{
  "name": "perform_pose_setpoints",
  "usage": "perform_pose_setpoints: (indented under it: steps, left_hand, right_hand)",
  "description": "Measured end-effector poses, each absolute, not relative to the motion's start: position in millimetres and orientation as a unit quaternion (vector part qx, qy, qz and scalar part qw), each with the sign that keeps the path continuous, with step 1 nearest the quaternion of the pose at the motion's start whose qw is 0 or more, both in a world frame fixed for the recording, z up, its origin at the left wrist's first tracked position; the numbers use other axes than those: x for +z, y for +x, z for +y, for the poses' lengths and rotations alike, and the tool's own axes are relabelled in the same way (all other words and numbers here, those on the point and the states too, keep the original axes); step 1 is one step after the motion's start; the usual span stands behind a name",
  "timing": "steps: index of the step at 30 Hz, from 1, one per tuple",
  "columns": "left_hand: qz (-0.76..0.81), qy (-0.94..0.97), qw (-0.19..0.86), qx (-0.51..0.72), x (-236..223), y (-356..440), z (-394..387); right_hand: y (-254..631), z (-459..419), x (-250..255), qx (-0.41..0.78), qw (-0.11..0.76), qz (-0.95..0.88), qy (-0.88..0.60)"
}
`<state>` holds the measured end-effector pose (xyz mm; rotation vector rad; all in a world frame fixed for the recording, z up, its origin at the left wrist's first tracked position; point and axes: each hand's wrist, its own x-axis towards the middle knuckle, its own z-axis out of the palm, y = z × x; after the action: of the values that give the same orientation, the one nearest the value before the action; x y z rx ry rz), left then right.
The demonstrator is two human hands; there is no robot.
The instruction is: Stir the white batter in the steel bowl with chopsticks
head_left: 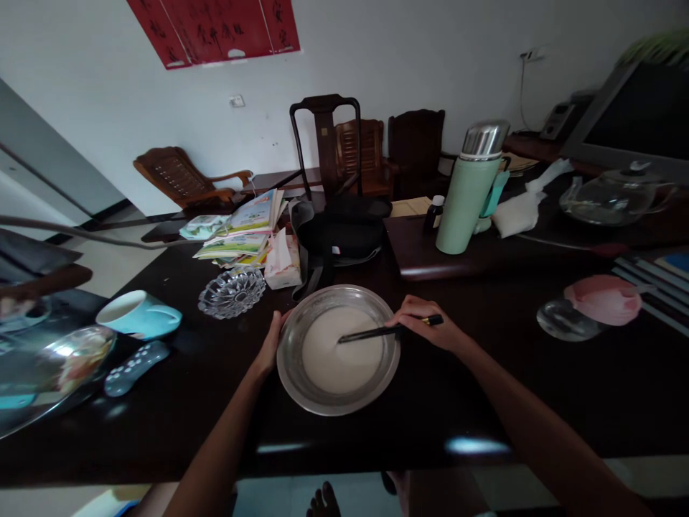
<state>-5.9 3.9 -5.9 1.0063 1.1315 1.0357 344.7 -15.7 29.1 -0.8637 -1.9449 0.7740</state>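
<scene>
A wide metal bowl [339, 407] stands on the dark table in front of me, with a pale, whitish liquid [336, 366] in it. My left hand [273, 341] holds the bowl by its left rim; the fingers are partly hidden behind it. My right hand [428, 323] is closed around a pair of black chopsticks [377, 332] at the bowl's right side. Their tips dip into the liquid near the middle, and the other ends stick out past my fingers to the right.
Left are a blue mug [137, 316], a glass dish [231, 293], a grey handheld object [136, 368] and another person's arm [48, 283]. Behind lie a tissue pack [283, 266], books [250, 222] and a black bag [341, 233]. Right are a green thermos [468, 201] and a pink-lidded container [603, 300].
</scene>
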Motion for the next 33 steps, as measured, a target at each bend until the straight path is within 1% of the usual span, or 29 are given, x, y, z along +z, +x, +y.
perform_pose_setpoints:
  steps: [4,7,9,14,17,19,22,24,29,33]
  left_hand:
    - [0.493,0.432,0.608,0.448,-5.9,-5.3,3.5]
    - [0.49,0.428,0.612,0.45,-6.9,-5.7,3.7]
    - [0.485,0.43,0.613,0.452,-7.5,-6.1,3.8]
    - [0.476,0.445,0.61,0.451,-6.8,-5.3,4.4]
    - [0.471,0.447,0.612,0.45,-6.5,-4.8,4.9]
    - [0.475,0.443,0.612,0.452,-7.0,-4.8,5.2]
    - [0.482,0.436,0.609,0.454,-7.8,-5.1,5.3]
    - [0.483,0.437,0.609,0.453,-8.0,-5.3,5.2]
    - [0.477,0.438,0.614,0.452,-8.1,-5.6,4.8]
    - [0.475,0.436,0.616,0.452,-8.8,-5.9,4.3]
  right_hand:
    - [347.5,-14.3,28.3,0.304,0.452,-0.757,-0.362]
    - [345.8,-14.8,27.4,0.324,0.43,-0.775,-0.331]
    - [344.3,-15.5,28.0,0.318,0.416,-0.788,-0.326]
    - [345.8,-16.4,31.2,0.322,0.463,-0.74,-0.367]
    - [344.3,-16.9,30.6,0.337,0.431,-0.763,-0.344]
    - [343.5,-16.5,29.4,0.326,0.412,-0.78,-0.34]
    - [345.5,-14.9,28.1,0.301,0.442,-0.76,-0.369]
    - [347.1,-14.5,27.8,0.305,0.458,-0.745,-0.377]
    - [344.3,-15.7,27.2,0.317,0.416,-0.784,-0.334]
    - [346.2,-14.0,27.6,0.297,0.445,-0.762,-0.365]
